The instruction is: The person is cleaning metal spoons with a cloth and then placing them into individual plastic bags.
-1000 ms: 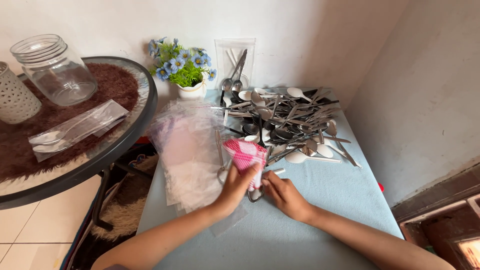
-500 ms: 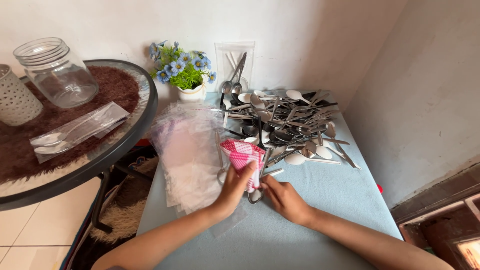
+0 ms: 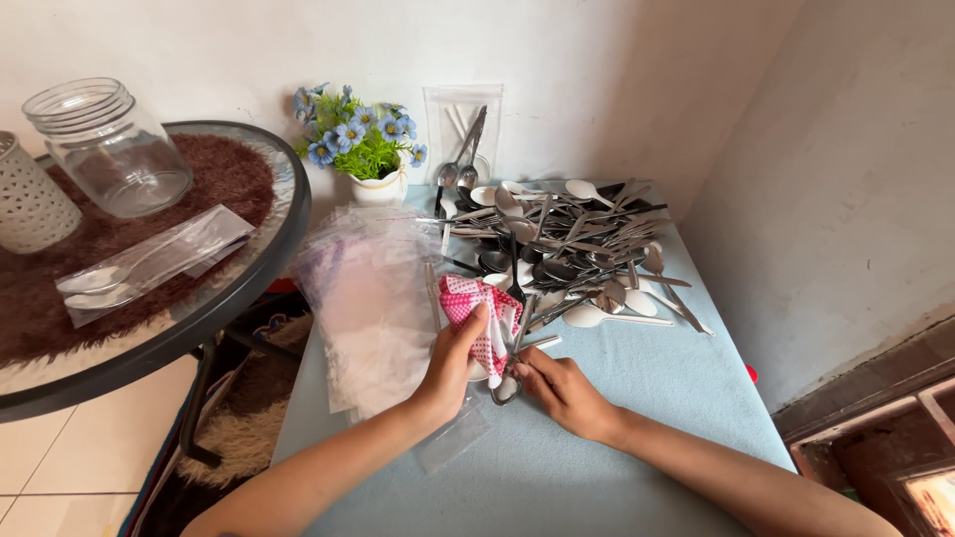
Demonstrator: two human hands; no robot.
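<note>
Holder: white perforated holder (image 3: 30, 204) is seen at far left on the round glass table (image 3: 284, 249), on a brown fuzzy mat (image 3: 224, 179).
Jar: clear glass jar (image 3: 107, 147), lidless, is set just right of the holder.
Packed set: cutlery sealed in a clear bag (image 3: 149, 264) is laid near the round table's front edge.
Bags: stack of clear plastic bags (image 3: 373, 308) is spread on the left part of the light blue table (image 3: 647, 398); one loose bag (image 3: 453, 438) is partly covered by the left wrist.
Flowers: blue artificial flowers in a white pot (image 3: 363, 149) are placed at the wall.
Left hand: left hand (image 3: 448, 368) is closed on a pink-and-white patterned cloth (image 3: 477, 313), thumb on top, fingers wrapped under.
Spoon: metal spoon (image 3: 512, 353) is held upright-ish against the cloth, between both hands, in front of the pile.
Right hand: right hand (image 3: 562, 388) is pinched on the spoon's lower end, fingers curled.
Pile: heap of metal and white spoons (image 3: 567, 249) is massed behind the hands, mid-table.
Upright bag: clear bag with two spoons (image 3: 463, 149) is leaned on the wall.
</note>
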